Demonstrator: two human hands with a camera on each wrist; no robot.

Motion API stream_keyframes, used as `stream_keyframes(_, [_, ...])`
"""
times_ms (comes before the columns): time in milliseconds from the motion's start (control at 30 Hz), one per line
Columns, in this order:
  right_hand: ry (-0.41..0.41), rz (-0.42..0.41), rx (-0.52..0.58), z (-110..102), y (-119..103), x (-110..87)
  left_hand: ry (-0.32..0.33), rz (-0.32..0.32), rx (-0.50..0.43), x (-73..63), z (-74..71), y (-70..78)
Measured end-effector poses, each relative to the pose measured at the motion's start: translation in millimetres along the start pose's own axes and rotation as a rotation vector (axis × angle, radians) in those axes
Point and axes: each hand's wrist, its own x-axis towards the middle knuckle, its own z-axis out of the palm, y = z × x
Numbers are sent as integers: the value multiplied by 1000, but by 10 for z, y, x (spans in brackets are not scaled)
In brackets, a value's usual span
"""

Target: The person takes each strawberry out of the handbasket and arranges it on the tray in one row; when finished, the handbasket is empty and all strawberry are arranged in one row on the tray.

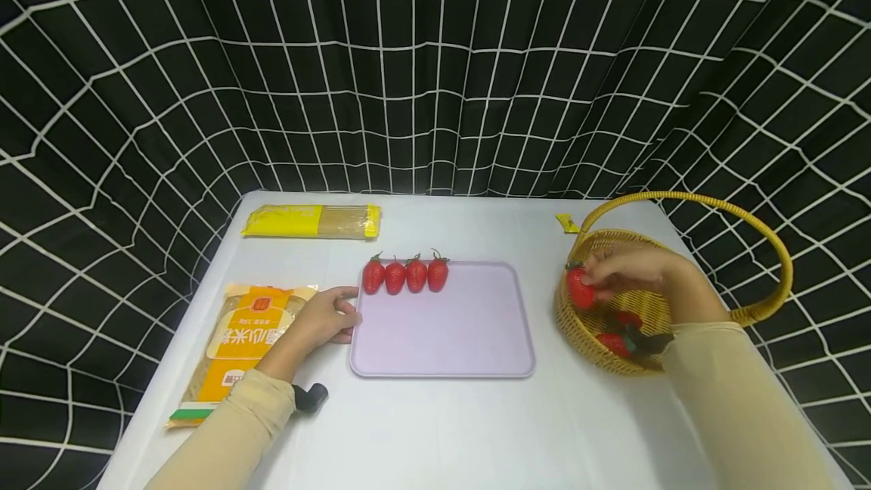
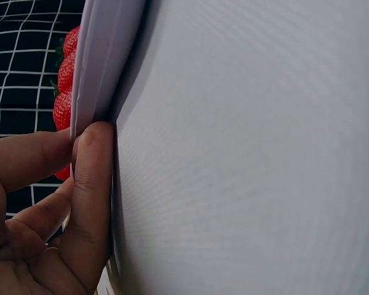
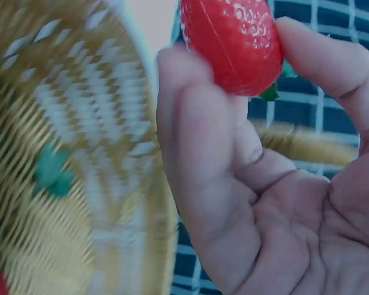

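Note:
My left hand [image 1: 328, 321] pinches the left edge of a pale lilac tray [image 1: 442, 335]; in the left wrist view, the thumb and a finger [image 2: 93, 184] lie at its rim. Several red strawberries [image 1: 416, 275] with green stems lie in a row along the tray's far left side. Over the left part of a wicker basket [image 1: 570, 327], my right hand [image 1: 629, 271] holds another strawberry [image 1: 581, 289] between thumb and fingers. The right wrist view shows this strawberry [image 3: 237, 46] close up. More strawberries [image 1: 615, 343] lie inside the basket, partly hidden by the right wrist.
A yellow-ended noodle packet [image 1: 306, 221] lies at the back left. An orange and clear food bag [image 1: 241, 339] lies under and beside the left forearm. A small yellow sachet [image 1: 566, 223] is behind the basket, whose tall arched handle [image 1: 782, 248] rises on the right.

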Motion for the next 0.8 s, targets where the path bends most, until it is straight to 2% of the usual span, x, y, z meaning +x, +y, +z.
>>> stream_keyframes(67, [-2, -35, -28, 107, -132, 8, -1, -3, -3, -1, 4, 3])
stream_keyframes(167, [-20, -47, -45, 282, -337, 134, 0, -6, -8, -8, -2, -4])
stream_keyframes(267, [-19, -33, -24, 469, -506, 349, 1, -16, -13, -12, -6, -1])
stream_keyframes(367, [19, -21, -7, 648, -610, 633, 0, -22, -6, -9, -6, 5])
stream_keyframes(567, [182, 10, -10, 947, -649, 1173, 1, -21, 14, 12, 4, 19])
stream_keyframes(667, [237, 41, 10, 1030, -615, 1343, -2, -27, 15, 19, 9, 26])
stream_keyframes(800, [267, 73, 13, 1069, -555, 1489, -6, -33, 8, 24, 9, 34])
